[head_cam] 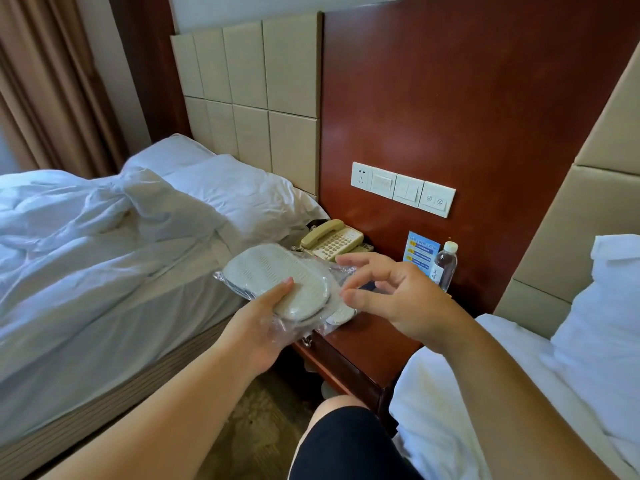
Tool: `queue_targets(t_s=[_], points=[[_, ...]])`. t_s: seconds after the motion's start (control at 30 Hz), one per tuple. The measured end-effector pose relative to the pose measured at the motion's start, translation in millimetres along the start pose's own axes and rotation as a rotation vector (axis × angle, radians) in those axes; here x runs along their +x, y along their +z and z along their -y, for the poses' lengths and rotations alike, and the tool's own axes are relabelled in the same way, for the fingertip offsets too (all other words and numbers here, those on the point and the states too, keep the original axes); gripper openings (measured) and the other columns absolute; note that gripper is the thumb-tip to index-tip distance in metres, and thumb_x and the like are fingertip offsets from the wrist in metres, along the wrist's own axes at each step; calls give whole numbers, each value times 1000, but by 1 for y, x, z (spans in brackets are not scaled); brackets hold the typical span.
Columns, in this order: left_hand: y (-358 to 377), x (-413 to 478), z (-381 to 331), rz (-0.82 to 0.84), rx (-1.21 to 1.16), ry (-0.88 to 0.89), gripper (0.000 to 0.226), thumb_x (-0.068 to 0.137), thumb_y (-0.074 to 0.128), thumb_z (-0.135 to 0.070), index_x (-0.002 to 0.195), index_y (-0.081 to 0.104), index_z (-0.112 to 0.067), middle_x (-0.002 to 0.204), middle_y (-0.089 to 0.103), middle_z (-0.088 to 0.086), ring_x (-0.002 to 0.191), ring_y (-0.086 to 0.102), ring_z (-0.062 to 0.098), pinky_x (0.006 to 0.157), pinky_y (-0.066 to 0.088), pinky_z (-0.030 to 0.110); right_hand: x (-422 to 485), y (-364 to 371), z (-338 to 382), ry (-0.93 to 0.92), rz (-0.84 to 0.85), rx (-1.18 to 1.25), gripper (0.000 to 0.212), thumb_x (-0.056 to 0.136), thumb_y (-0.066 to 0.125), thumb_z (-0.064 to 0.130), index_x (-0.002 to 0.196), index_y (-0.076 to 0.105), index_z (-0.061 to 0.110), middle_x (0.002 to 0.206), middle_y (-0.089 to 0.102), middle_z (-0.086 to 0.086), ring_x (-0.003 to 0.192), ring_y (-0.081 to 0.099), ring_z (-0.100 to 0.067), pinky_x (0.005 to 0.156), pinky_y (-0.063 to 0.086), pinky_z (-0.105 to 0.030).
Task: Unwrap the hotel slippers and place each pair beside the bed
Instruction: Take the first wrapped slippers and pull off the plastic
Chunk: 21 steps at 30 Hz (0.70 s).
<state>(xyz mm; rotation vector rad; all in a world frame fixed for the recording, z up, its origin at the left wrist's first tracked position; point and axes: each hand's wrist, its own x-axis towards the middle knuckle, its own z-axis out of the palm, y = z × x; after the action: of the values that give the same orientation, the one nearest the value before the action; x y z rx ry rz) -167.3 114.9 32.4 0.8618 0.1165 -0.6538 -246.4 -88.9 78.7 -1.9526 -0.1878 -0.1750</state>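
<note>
Unwrapping in progress: clamping wrapped slippers [273,271] over nightstand [367,344] edge in left hand [263,323], thumb pressing sole; reaching right hand [405,299], fingers apart, toward clear wrapper [220,277]; next likely needing a pinch on loose film, then peeling.

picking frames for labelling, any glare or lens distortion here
Head view: wide-angle bending tilts the padded headboard and wood panel; a soft sheen lies on that panel; small glints show on the plastic wrap around the slippers in the left hand; the bedding at left is bright, bluish.
</note>
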Motion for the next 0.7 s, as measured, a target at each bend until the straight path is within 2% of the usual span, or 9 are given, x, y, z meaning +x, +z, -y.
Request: queue_targets(t_s=[0.13, 0.23, 0.27, 0.33, 0.4, 0.5, 0.57, 0.63, 0.7], points=[[-5, -1, -11, -41, -20, 6, 55, 73, 76, -16, 122, 51, -5, 109, 72, 24, 97, 71, 42, 76, 59, 54, -9, -12, 0, 93, 143, 114, 8, 82, 75, 22, 84, 74, 14, 134, 58, 25, 124, 50, 8, 101, 35, -27], [-5, 2, -15, -97, -7, 62, 58, 72, 79, -15, 122, 52, -9, 109, 73, 22, 96, 71, 42, 73, 59, 56, -7, -9, -2, 143, 0, 35, 13, 78, 76, 33, 72, 73, 21, 131, 57, 24, 120, 51, 7, 110, 36, -38], [-6, 4, -16, -124, -9, 104, 61, 71, 80, -14, 124, 52, -10, 110, 73, 20, 95, 72, 40, 68, 59, 52, -5, -6, -3, 134, -91, -49, 17, 79, 77, 37, 70, 73, 23, 129, 56, 24, 116, 51, 10, 108, 37, -30], [-7, 7, -18, -182, -26, 214, 69, 69, 82, -10, 129, 48, -13, 116, 71, 16, 94, 73, 36, 66, 60, 48, -3, 3, -1, 60, -275, -225, 22, 78, 77, 43, 67, 71, 26, 122, 57, 23, 108, 50, 16, 90, 36, -3], [-7, 11, -19, -212, -24, 315, 77, 63, 85, -8, 129, 45, -17, 119, 68, 14, 92, 73, 33, 75, 60, 51, -3, 18, 3, -62, -355, -319, 22, 76, 77, 47, 70, 68, 28, 114, 58, 23, 107, 50, 14, 79, 34, 3], [-3, 11, -19, -205, 22, 380, 83, 58, 88, -8, 128, 44, -17, 117, 69, 16, 92, 73, 34, 82, 58, 54, -4, 45, 11, -192, -274, -407, 28, 75, 68, 60, 84, 64, 34, 101, 61, 24, 104, 55, 3, 87, 44, -15], [1, 8, -20, -184, 27, 385, 79, 61, 89, -8, 129, 48, -11, 114, 71, 18, 94, 73, 37, 86, 56, 57, -5, 58, 14, -225, -188, -472, 34, 74, 65, 67, 90, 63, 37, 92, 64, 24, 97, 56, 2, 83, 44, -13], [4, 6, -23, -166, 34, 394, 65, 64, 88, -11, 122, 57, -5, 109, 73, 18, 97, 72, 36, 91, 53, 59, -5, 67, 10, -275, -103, -543, 29, 74, 71, 59, 91, 64, 36, 88, 65, 21, 90, 58, 1, 84, 43, -15], [4, 5, -27, -175, 37, 393, 55, 64, 86, -15, 114, 64, -5, 108, 74, 16, 98, 72, 33, 94, 53, 55, -5, 72, -1, -319, -72, -604, 17, 77, 78, 35, 90, 67, 33, 88, 66, 16, 86, 58, -3, 86, 45, -29]])
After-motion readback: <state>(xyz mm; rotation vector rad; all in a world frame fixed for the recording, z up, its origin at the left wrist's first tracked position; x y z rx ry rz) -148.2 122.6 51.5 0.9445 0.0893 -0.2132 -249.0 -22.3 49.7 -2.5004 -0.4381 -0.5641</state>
